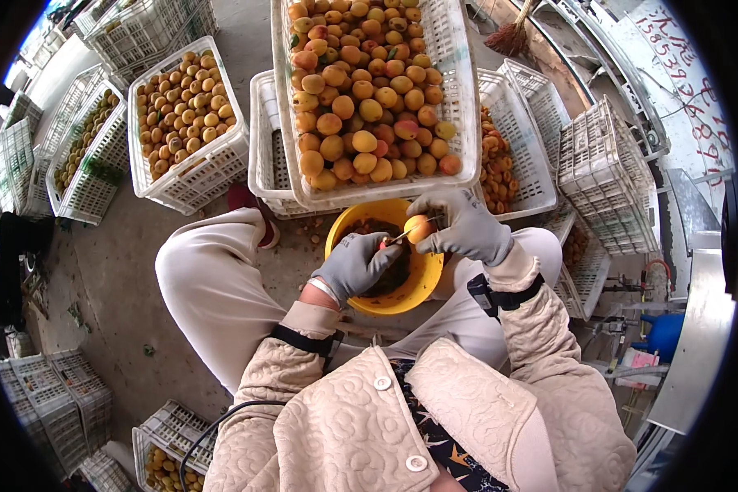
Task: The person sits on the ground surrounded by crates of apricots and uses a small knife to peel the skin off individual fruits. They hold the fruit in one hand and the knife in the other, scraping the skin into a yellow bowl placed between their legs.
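My right hand (467, 230), in a grey glove, grips an orange-yellow apricot (418, 229) between thumb and fingers. Another grey glove covers my left hand (355, 264), which is closed round a small pitting tool with a red-orange handle (384, 243). The tool's thin metal shaft (400, 236) reaches the apricot's left side; how far it goes in I cannot tell. Both hands are over a yellow bucket (392, 303) between my legs, with dark, wet-looking matter inside. Just beyond, a white crate (467, 152) full of whole apricots rests on other crates.
To the right of the full crate, a lower white crate (541, 184) holds opened apricot pieces. Another crate of apricots (190, 182) stands at the left. Stacked crates (607, 176) and metal framework (687, 344) line the right side. A broom (508, 37) is at the back.
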A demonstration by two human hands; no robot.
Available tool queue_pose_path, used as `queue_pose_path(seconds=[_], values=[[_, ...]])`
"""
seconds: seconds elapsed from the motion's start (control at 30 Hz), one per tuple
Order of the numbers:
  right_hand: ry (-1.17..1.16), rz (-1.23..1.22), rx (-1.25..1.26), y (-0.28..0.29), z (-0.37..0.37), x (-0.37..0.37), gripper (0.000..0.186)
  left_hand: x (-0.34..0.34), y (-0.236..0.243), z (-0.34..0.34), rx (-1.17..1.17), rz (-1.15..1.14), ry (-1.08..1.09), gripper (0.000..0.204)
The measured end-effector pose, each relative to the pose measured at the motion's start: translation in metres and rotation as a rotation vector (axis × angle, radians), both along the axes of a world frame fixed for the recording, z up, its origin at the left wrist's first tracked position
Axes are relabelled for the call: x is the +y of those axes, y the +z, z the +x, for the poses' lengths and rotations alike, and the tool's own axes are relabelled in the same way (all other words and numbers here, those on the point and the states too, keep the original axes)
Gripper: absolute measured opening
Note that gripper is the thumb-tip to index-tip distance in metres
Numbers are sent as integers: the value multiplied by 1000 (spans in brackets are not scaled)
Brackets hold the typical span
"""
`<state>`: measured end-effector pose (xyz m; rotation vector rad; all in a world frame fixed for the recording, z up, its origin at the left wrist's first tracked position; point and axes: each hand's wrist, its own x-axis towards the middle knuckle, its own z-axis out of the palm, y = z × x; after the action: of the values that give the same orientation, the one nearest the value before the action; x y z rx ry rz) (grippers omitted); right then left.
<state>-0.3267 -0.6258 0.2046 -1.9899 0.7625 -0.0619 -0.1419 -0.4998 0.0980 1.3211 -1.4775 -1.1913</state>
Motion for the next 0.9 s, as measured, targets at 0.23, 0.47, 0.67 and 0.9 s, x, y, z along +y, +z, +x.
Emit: queue_pose_path(seconds=[0.23,0.47,0.67,0.9], values=[[552,-1002,687,-45,31,35,16,-7,9,-14,-523,240,-87,41],[99,-879,511,-77,12,24,24,-7,13,16,-345,387,-63,48],[-326,674,-391,-86,-4,3,32,-14,15,5,147,-46,334,41],[-480,1083,-682,-134,23,40,43,-13,1,-17,-160,-274,440,36]])
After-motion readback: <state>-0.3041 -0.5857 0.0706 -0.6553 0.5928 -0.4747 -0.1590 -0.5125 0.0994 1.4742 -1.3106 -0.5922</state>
